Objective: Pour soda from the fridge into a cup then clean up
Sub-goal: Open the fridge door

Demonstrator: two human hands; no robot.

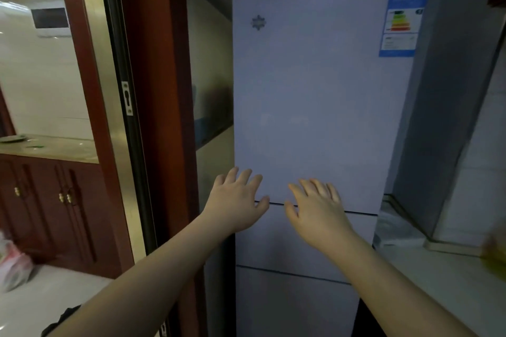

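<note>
1. A tall white fridge (315, 104) is seen straight ahead with its doors closed; soda and cup are not seen.
2. The left hand (236, 204) is held in front of the lower left corner of the upper door, fingers spread and nearly straight, nothing held. Contact with the door cannot be confirmed.
3. The right hand (317, 209) is held just beside the left, over the seam (356, 211) between upper and middle doors, fingers extended and slightly blurred, nothing held.
4. An energy label (402, 24) is noted at the upper door's top right corner, a small emblem (258, 22) at top left.
5. A red-brown door frame (161, 117) is observed left of the fridge; a pale counter (449, 276) lies to the right.
</note>
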